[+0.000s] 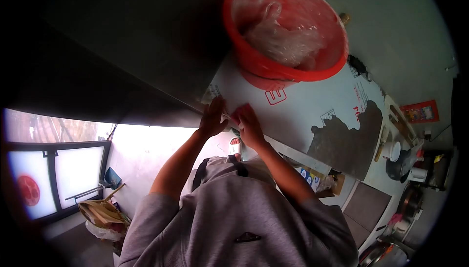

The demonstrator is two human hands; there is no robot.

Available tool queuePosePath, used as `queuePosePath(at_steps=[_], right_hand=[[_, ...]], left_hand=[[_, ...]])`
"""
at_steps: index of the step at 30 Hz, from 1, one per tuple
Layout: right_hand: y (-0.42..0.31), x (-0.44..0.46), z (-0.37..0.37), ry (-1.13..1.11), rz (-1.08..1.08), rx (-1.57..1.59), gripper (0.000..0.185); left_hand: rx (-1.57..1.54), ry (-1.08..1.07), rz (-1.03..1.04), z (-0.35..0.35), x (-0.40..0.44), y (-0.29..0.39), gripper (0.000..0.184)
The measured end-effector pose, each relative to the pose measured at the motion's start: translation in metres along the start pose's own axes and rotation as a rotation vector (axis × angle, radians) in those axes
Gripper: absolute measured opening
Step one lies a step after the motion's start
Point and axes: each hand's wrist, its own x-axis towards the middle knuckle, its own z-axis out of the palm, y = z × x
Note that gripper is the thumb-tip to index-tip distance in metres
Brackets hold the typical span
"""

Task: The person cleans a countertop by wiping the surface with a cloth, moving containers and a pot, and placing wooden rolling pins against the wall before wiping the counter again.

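My left hand [213,117] lies with its fingers stretched out at the counter's front left corner, beside a large dark panel [146,71]. My right hand [250,128] is closed on a small pinkish-red cloth [238,113] and presses it near the counter's front edge. Its exact shape is mostly hidden by the fingers. Both hands are close together but apart. Under them, the counter [293,115] is covered by pale film with red print, torn away in one part. Behind the hands stands a red bucket [239,47] with crumpled clear plastic [288,40] inside.
To the right along the counter are a white cup [391,151], a dark pan [399,165] and a red packet [420,112]. Below the counter sits an open cardboard box [332,189]. A broom-like bundle [102,211] leans by the window at lower left.
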Motion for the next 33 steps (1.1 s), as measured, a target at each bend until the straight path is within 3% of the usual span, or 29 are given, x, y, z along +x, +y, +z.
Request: queuePosePath(at_steps=[4, 7, 10, 11, 12, 15, 17, 20, 21, 24, 25, 28, 31, 33], right_hand=[[0.031, -0.005, -0.023, -0.066, -0.093, -0.061, 0.057], [0.036, 0.031, -0.037, 0.063, -0.022, -0.097, 0.060], [0.033, 0.052, -0.004, 0.056, 0.095, -0.016, 0.061], [0.024, 0.051, 0.008, 0.021, 0.043, -0.067, 0.061], [-0.016, 0.048, 0.000, 0.230, -0.134, -0.146, 0.044], [-0.030, 0.031, 0.008, 0.066, -0.103, -0.077, 0.050], [-0.019, 0.043, -0.007, -0.086, -0.106, 0.010, 0.054], [-0.007, 0.080, -0.020, -0.042, -0.263, 0.011, 0.046], [0.001, 0.094, -0.014, -0.095, -0.205, -0.006, 0.034], [0.005, 0.107, 0.019, 0.073, -0.073, -0.053, 0.030], [0.000, 0.100, 0.028, -0.033, 0.134, 0.154, 0.027], [-0.020, 0.062, 0.027, 0.193, -0.241, -0.181, 0.027], [-0.021, 0.099, 0.008, -0.087, -0.139, 0.029, 0.028], [-0.003, 0.135, 0.017, 0.003, -0.230, 0.000, 0.026]], left_hand=[[0.011, 0.091, -0.032, -0.010, -0.015, -0.003, 0.093], [-0.004, 0.089, -0.080, -0.012, -0.019, 0.000, 0.093], [-0.002, 0.072, -0.118, -0.013, -0.019, 0.001, 0.092], [0.024, 0.059, -0.121, -0.014, -0.018, 0.000, 0.093], [0.050, 0.055, -0.121, -0.014, -0.012, 0.000, 0.093], [-0.067, 0.196, -0.085, -0.016, 0.001, 0.001, 0.087], [-0.031, 0.164, -0.113, -0.008, 0.009, 0.000, 0.086], [0.010, 0.077, -0.152, -0.002, 0.012, 0.004, 0.085], [0.024, 0.044, -0.168, -0.002, 0.013, 0.003, 0.085], [-0.052, 0.090, -0.086, -0.003, 0.009, -0.005, 0.089], [-0.050, 0.054, -0.103, -0.003, 0.005, -0.004, 0.091], [-0.056, -0.029, -0.138, -0.015, 0.013, 0.003, 0.097], [-0.113, -0.165, -0.180, -0.030, 0.013, 0.006, 0.107], [-0.116, -0.073, -0.174, -0.022, 0.009, 0.004, 0.103]])
